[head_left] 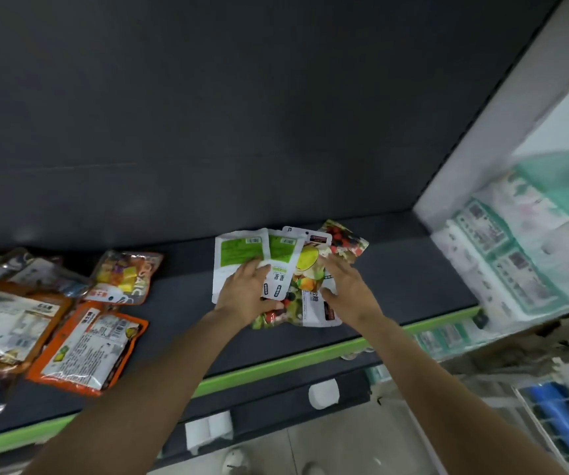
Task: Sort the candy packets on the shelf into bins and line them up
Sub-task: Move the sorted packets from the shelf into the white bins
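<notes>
Left fingers: the left hand lies on the fan of packets with its fingers bent over the white and green packets. The thumb seems to go under the lower edge, so I judge that it grips the stack, but the picture is blurred and I am not fully sure.
Right fingers: the right hand rests flat on the fruit-print packet. Its fingers are nearly straight and a little spread, pressing down and not closed around anything.
Packets under the hands: about four or five packets overlap like a fan. Two white and green ones are at the left, the fruit-print one is in the middle, and a dark packet with red berries sticks out at the back right.
Place of the packets: they lie on the dark shelf, near its back wall, to the right of the middle.
Other candy: an orange packet and a colourful packet lie well apart at the left, in a loose heap with several more.
Bins: I see no bin on this shelf.
Step in hand: I judge the person is gathering and squaring one group of packets.
Next move: it probably calls for pushing both hands together so the edges line up, while keeping the slippery foil packets from sliding apart.
</notes>
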